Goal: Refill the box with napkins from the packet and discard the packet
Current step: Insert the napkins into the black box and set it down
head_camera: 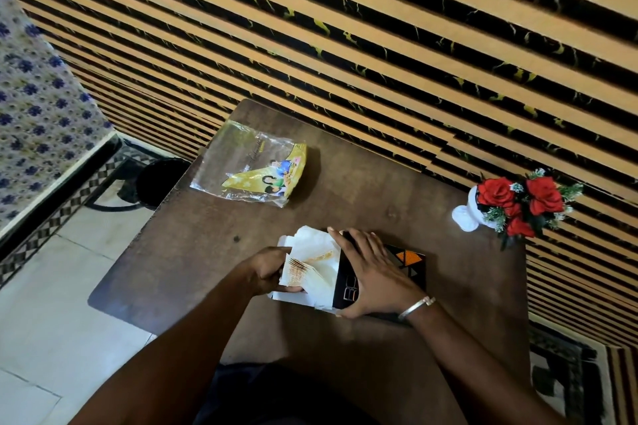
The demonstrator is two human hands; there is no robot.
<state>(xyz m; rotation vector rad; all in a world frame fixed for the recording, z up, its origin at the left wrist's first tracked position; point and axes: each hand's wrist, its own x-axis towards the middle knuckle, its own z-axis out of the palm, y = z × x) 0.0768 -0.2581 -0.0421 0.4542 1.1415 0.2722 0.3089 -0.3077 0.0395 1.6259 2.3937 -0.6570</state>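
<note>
White napkins (307, 266), a thick stack w/ orange edging, are pinched in my left hand (267, 271), fingers curled shut round the stack's left end, while my right hand (371, 272) is wrapped over the black box (409, 262), gripping it steady on the worktop (345, 183). Box mouth sits just right of the stack, so the push goes left-to-right w/ the left hand. Empty packet (253, 169) lies flat further back-left, apart from both hands, nearer the left.

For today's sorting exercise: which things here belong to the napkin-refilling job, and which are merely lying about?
Belong to the job:
- white paper napkins
- black patterned napkin box
- empty clear-and-yellow plastic packet
- dark round bin

Lying about:
- white vase of red artificial roses
</note>
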